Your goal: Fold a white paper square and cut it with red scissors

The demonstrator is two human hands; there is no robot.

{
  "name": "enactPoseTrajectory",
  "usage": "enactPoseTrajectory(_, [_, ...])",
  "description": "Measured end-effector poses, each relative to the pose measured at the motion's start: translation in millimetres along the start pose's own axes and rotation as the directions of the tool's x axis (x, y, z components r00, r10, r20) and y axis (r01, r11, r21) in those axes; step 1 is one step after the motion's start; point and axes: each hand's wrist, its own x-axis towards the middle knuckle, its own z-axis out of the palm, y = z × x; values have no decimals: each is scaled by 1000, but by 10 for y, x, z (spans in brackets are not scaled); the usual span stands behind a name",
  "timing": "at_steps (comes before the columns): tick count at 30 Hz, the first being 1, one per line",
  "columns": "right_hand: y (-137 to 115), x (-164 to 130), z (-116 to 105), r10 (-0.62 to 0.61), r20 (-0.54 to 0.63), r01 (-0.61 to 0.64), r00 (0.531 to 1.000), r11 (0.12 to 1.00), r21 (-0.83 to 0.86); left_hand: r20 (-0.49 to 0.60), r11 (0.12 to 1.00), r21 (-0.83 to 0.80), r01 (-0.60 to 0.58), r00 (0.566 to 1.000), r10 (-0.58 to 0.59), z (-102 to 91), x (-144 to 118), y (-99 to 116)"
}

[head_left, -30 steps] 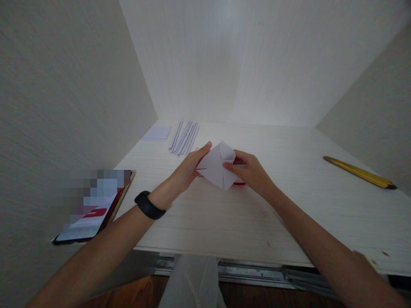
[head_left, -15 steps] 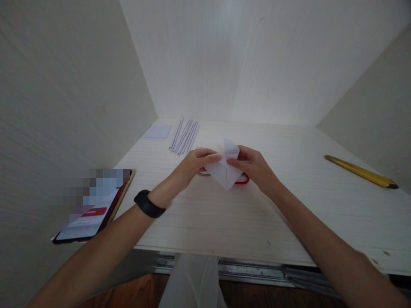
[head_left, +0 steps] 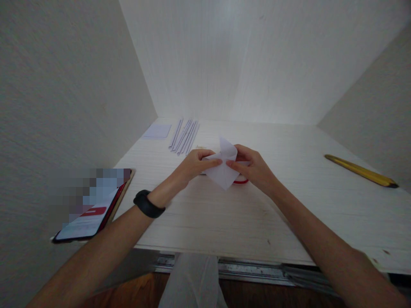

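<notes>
A small white sheet of folded paper (head_left: 224,175) is held up over the middle of the desk, one corner pointing down and a flap standing at the top. My left hand (head_left: 199,164) pinches its left side, thumb on the front face. On the right side, my right hand (head_left: 248,161) grips it the same way, and the two thumb tips nearly meet at the centre. The fingers behind the paper are partly hidden. Below it shows a red loop (head_left: 240,182), perhaps a scissors handle, mostly covered by the paper.
Several narrow folded paper strips (head_left: 184,137) lie at the back left, beside a flat stack of white paper (head_left: 157,131). A phone or tablet (head_left: 96,218) rests at the left edge. A yellow tool with a dark tip (head_left: 361,171) lies far right. White walls enclose the desk (head_left: 205,226).
The top flap of the paper has tilted slightly left, and its lower corner has shifted a little left. Both hands keep their hold, the thumbs slightly lower.
</notes>
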Motion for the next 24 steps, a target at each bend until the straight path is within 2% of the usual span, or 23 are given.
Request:
enactPoseTrajectory(9, [-14, -4, 0, -4, 4, 4, 1000, 999, 34, -25, 999, -25, 34, 999, -34, 17, -8, 13])
enactPoseTrajectory(14, [-26, -4, 4, 3, -21, -2, 1000, 997, 83, -29, 999, -36, 10, 1000, -11, 18, -15, 3])
enactPoseTrajectory(19, [5, -17, 34, 18, -54, -17, 998, 1000, 15, -31, 999, 31, -25, 999, 26, 43, -20, -6])
enactPoseTrajectory(24, [42, -24, 45, -23, -66, 21, 998, 999, -34, -23, 998, 57, -27, 999, 28, 51, -11, -23])
